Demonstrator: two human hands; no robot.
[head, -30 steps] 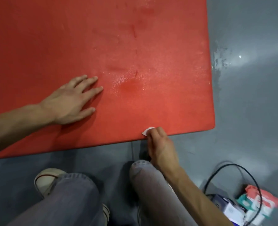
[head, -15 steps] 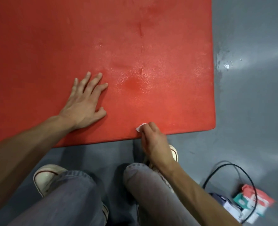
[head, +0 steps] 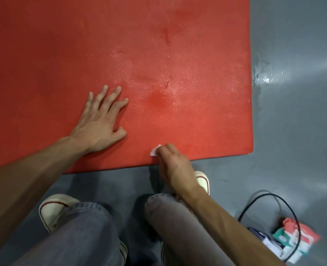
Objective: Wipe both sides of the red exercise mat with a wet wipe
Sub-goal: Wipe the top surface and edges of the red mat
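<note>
Red exercise mat lies flat on grey floor, filling upper left and centre of frame; its near edge runs across the middle, its right corner at centre right; sheen of wetness on mat surface around centre, darker damp spot just right of left hand. Left hand lies palm down on mat, left of centre, fingers straight and spread, pointing up-right; it holds nothing. Right hand sits at mat's near edge, lower centre, fingers curled and clamped on a wet wipe; only a small white bit of the wipe shows at the fingertips, touching the mat just inside the edge; rest of wipe hidden in the hand. The two hands are apart, right one lower and to the right of left one. Bottom of frame: grey-jeaned knees and white shoes on floor just below mat edge. Lower right corner: wipes pack, blurred, with a black cable looping over it; well apart from mat. Wet patch on floor just beside mat's right edge, upper right.
</note>
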